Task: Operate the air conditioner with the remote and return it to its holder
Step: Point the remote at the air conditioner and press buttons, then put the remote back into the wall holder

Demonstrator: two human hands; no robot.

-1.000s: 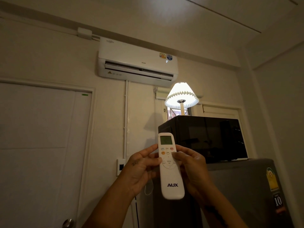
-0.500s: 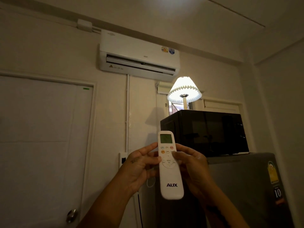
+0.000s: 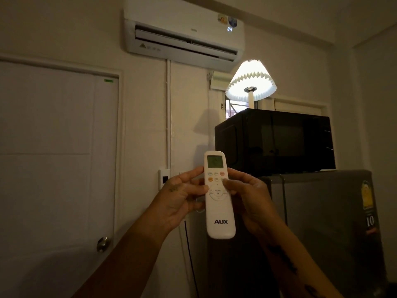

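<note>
White plastic, the remote point(image 3: 219, 194) stands upright between our hands: left hand point(image 3: 182, 201) grips its left edge, right hand point(image 3: 251, 198) its right, thumb on the buttons. Above them the air conditioner point(image 3: 182, 33) shows 24.

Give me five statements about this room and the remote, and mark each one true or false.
1. Both hands hold the white AUX remote, the left hand on its left edge and the right hand on its right. True.
2. The air conditioner shows no reading on its front. False: lit digits, apparently 24, show near its right end.
3. The lamp on the black microwave is switched off. False: its pleated shade glows.
4. The microwave sits on top of a grey refrigerator. True.
5. The remote is stowed in a wall holder. False: it is in the hands; no holder is visible.
</note>
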